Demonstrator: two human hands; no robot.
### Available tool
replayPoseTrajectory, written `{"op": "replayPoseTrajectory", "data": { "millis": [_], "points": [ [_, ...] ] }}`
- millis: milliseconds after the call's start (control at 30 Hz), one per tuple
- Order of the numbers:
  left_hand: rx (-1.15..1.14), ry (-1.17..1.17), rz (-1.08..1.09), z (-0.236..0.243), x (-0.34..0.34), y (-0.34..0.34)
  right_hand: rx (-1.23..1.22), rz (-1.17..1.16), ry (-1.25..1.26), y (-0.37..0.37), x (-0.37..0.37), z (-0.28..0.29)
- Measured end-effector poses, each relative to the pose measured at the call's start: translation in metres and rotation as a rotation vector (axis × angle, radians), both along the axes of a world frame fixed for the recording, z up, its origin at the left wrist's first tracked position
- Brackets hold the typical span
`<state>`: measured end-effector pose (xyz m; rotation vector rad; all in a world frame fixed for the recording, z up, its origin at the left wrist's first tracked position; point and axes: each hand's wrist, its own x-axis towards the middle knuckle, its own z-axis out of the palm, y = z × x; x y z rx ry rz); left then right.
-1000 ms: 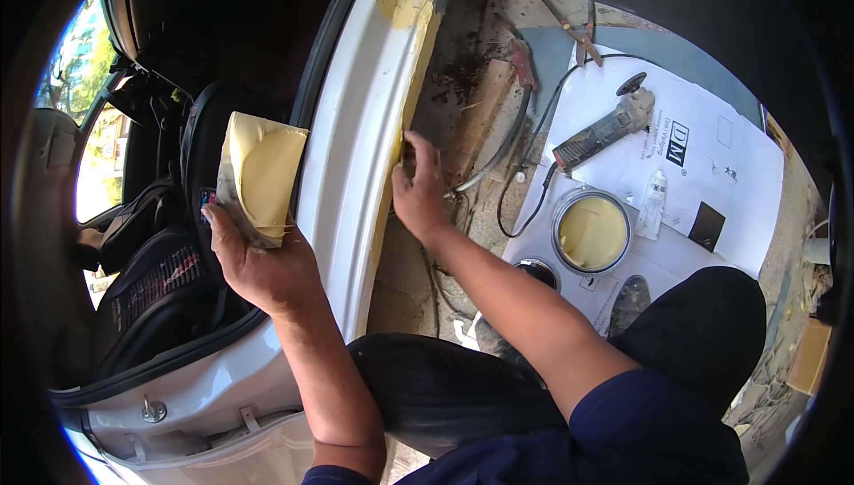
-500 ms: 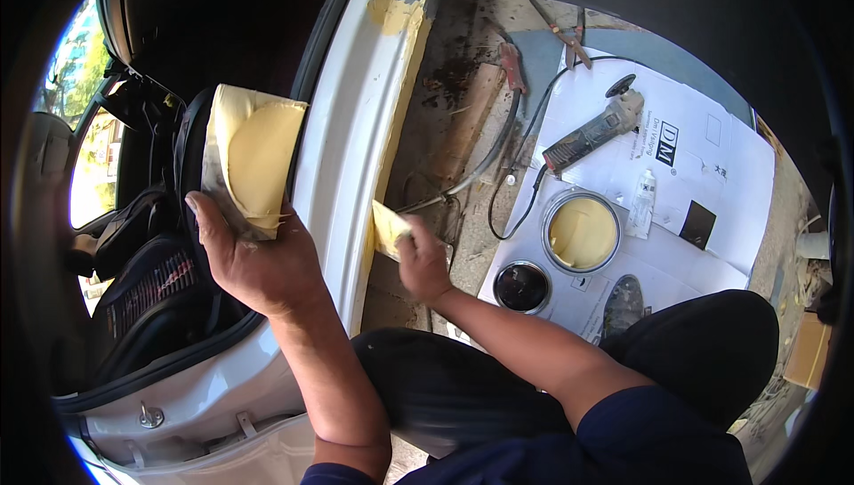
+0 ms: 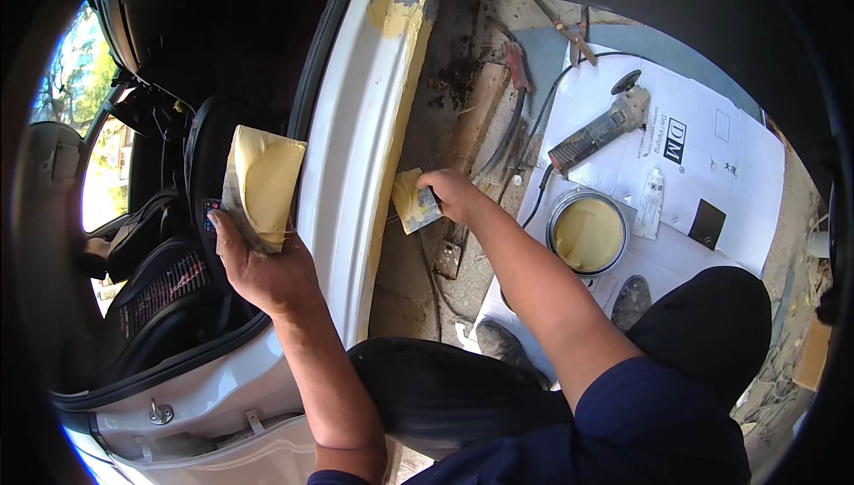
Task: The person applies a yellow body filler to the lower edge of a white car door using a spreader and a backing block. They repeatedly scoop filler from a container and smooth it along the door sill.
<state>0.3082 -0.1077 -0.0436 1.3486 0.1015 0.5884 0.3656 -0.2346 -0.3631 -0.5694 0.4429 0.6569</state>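
Where the white car sill (image 3: pixel 342 173) ends, its outer edge is coated in yellow filler (image 3: pixel 397 13) and drops beside stained ground, and the gap between that edge and the white cardboard sheet (image 3: pixel 738 209) gives the right hand (image 3: pixel 452 197) its free room. A brown plank (image 3: pixel 480 116) and a red clamp (image 3: pixel 516 67) take up the far part of this gap. The angle grinder (image 3: pixel 605 129) and the round can (image 3: pixel 625 234) of yellow paste rest on the cardboard, the right forearm passing just left of the can. Across the sill, the left hand (image 3: pixel 267 276) stands over the doorway, with the dark seat (image 3: pixel 165 285) to its left.

The left hand grasps the lower end of a flat board (image 3: pixel 237 193) loaded with smooth yellow paste, thumb along its left side, forearm nearly upright. The right hand pinches a small spreader (image 3: pixel 415 203) near its upper right corner, paste-smeared face showing; it is just beside the sill's edge, though whether it touches I cannot tell
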Motion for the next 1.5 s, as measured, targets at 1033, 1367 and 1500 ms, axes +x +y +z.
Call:
{"op": "replayPoseTrajectory", "data": {
  "millis": [1033,1367,1500],
  "points": [
    [-0.255,0.251,-0.169,-0.046,0.037,-0.03,-0.58,-0.588,-0.628,-0.09,0.019,0.143],
    [0.177,0.132,-0.131,-0.046,0.036,-0.036,-1.121,-0.742,-1.464,-0.046,-0.005,0.214],
    [0.162,0.144,-0.096,-0.043,0.035,-0.041,-1.076,-0.651,-1.564,-0.046,-0.019,0.217]
  ]
}}
